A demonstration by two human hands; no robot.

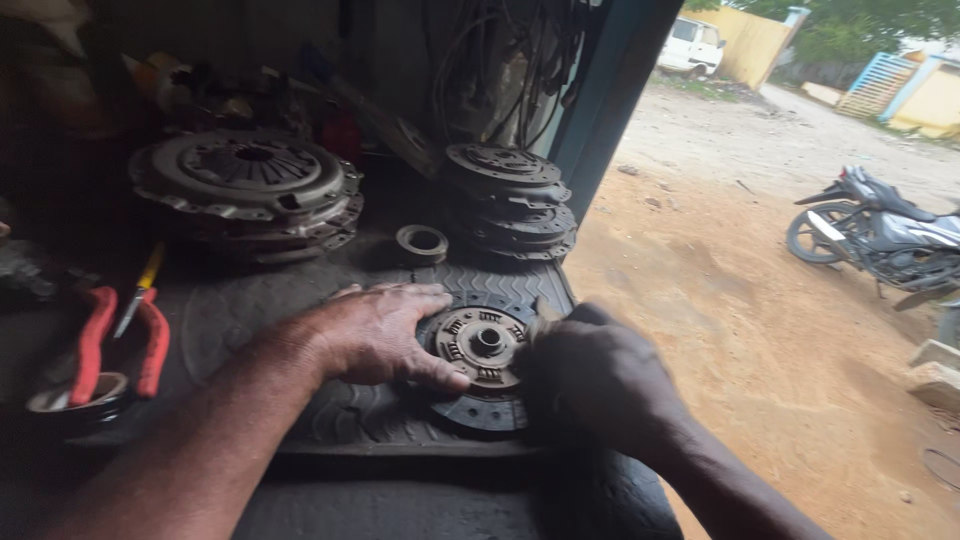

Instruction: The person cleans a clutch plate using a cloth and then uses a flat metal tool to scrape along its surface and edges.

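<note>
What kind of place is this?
Likely a roadside vehicle repair workshop: stacked round grey metal clutch plates, red-handled pliers on the black rubber-matted bench, and a parked grey motorcycle outside.

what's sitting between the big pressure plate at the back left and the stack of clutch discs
In the head view, a small metal ring lies on the rubber mat between them.

Dim and murky over the counter at left, daylit and slightly washed out through the open doorway at right, soft throughout, with mild edge distortion.
</note>
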